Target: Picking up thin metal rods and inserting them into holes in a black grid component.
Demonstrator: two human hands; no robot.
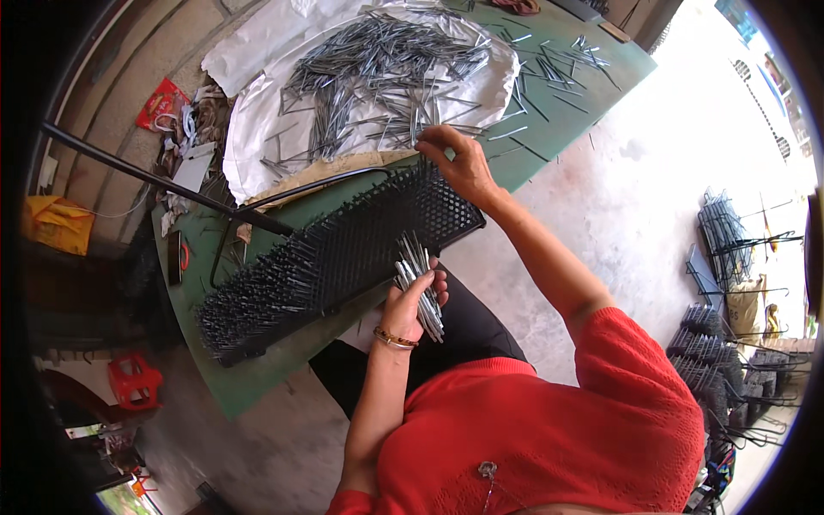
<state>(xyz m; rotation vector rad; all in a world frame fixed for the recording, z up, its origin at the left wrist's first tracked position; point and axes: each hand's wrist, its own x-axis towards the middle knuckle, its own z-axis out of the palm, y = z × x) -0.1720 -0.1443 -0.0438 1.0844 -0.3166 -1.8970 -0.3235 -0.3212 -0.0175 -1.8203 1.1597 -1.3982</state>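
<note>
My left hand (pixel 408 307) is closed round a bundle of thin silvery metal rods (pixel 414 251), held just off the near side of a long black perforated rack (pixel 360 256). Many dark rods (pixel 257 287) stand upright in the rack's holes, densest toward its left end. Above the rack's right part, my right hand (pixel 463 167) has thumb and fingers drawn together in a pinch. What lies between its fingertips, if anything, is too small to make out. Bare holes (pixel 442 213) show just below that hand.
A large heap of loose rods (pixel 378 51) lies on white sheeting (pixel 245 120) across the green table (pixel 592 107), some scattered beyond it. A black metal bar (pixel 154 178) crosses the left side. Wire racks (pixel 725 240) stand at right, a red stool (pixel 134 381) at lower left.
</note>
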